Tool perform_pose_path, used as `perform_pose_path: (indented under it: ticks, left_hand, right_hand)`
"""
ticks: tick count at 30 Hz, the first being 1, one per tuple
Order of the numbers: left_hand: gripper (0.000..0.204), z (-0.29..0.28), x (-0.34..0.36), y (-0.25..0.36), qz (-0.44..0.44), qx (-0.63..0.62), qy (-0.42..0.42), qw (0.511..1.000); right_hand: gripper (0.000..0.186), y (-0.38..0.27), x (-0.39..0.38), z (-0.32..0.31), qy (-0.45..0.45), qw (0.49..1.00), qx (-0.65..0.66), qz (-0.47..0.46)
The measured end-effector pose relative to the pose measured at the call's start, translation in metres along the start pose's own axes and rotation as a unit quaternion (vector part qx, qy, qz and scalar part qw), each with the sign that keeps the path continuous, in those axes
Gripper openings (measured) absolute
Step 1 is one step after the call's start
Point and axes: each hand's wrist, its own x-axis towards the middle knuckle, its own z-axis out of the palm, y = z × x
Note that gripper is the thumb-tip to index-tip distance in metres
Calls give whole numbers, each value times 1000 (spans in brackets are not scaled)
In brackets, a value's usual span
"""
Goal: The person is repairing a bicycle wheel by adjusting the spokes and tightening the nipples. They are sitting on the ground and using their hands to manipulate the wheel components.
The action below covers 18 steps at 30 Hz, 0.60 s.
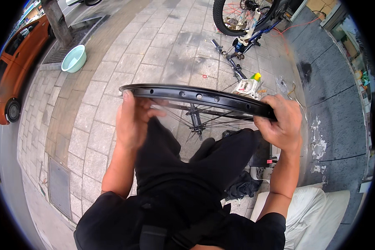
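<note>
"Where is the wheel (166, 92)?"

"Raised over the knees (237, 143). The right grip (281, 121) is wrapped round its rim (233, 102); the left grip (133, 118) is half open, thumb touching it."

"How would it handle?"

"Likely light, stiff, slick; opposite sides of the rim suit holding. Farther off, a bicycle (260, 33) rests on paving (154, 50)."

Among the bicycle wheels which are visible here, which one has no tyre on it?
The held wheel, gripped by the right hand: its black rim is bare, with holes showing, while the mounted wheel on the bicycle has a thick tyre.
</note>
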Motion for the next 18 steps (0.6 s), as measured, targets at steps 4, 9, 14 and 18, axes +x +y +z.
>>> perform_pose_path:
  ticks: [4, 9, 14, 18]
  left_hand:
    - [68, 8, 11, 20, 33, 27, -18, 999]
    - [71, 30, 17, 59, 70, 33, -40, 996]
    - [68, 42, 25, 83, 68, 59, -36, 995]
    - [65, 45, 30, 93, 55, 88, -12, 995]
  right_hand:
    - [32, 1, 11, -20, 14, 1000, 1, 19]
    - [31, -12, 31, -47, 33, 998, 7, 57]
    - [29, -20, 48, -64, 45, 994, 12, 97]
    - [28, -22, 69, -68, 6, 991, 46, 121]
